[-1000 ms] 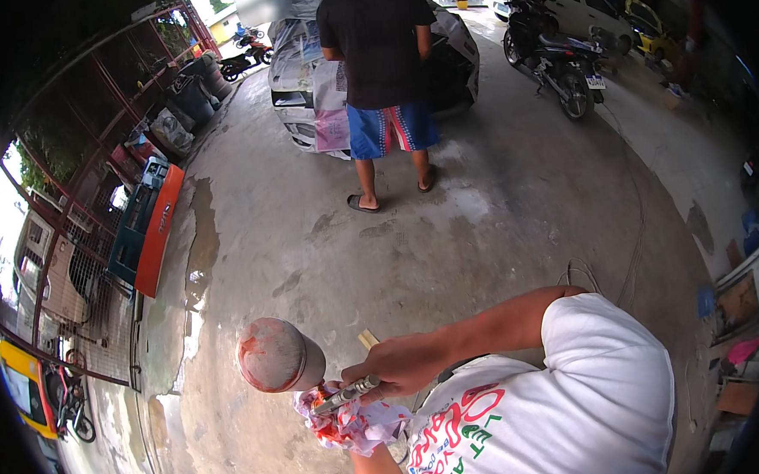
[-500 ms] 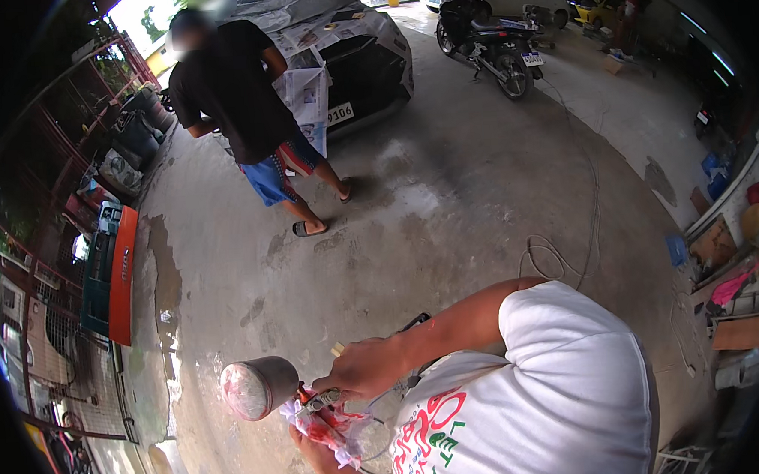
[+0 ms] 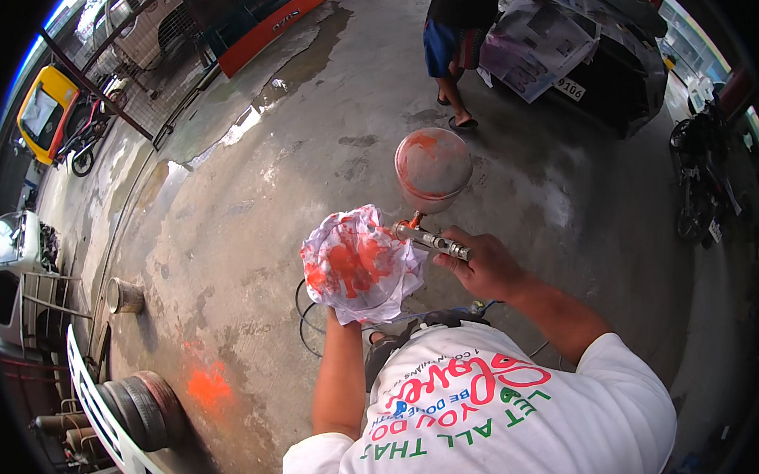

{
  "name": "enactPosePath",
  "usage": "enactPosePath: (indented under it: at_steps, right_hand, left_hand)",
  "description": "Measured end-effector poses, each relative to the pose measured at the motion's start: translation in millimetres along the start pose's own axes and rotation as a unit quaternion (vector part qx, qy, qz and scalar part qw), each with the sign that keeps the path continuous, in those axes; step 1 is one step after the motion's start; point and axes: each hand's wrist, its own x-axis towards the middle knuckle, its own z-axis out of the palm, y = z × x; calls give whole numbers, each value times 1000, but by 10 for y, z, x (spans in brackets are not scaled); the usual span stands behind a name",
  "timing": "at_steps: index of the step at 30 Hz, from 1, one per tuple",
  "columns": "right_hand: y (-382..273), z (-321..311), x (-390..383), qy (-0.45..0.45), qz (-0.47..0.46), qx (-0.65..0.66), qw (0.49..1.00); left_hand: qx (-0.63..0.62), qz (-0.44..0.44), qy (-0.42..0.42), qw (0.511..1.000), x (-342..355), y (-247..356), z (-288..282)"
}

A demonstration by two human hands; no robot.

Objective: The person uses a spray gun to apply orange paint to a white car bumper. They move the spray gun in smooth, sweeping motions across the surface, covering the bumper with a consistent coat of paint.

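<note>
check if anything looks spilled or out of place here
Yes: a bright orange patch on the floor, near the tires. It looks odd against the grey and resembles the orange on the rag, so it may be stray paint.

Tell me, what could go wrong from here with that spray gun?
The crumpled orange-stained material, if wet, could smear the white shirt. The right hand alone seems to grip the spray gun, so its cup might tip. The dark hose or cable looped near the person's foot could catch it.
</note>
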Motion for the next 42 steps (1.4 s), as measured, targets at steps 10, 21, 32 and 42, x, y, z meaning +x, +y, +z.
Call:
enactPosePath:
  at_steps: [10,21,32,42]
  right_hand:
    - [403,-122,-156,-102,-18,-134,985]
    - [633,-181,-646,-107,114,-85,984]
    - [914,-371,-1834,106,292,-73,948]
    - [2010,-1326,-3544,231,422,-76,874]
  left_hand:
    - [399,73,-13,914,292,-98,1540]
    - [812,-57,-140,564,1084,-988,2667]
    - [637,-228,-309,668,1387,-2809,2526]
    - [515,-282,-345,732,322,-5195,3096]
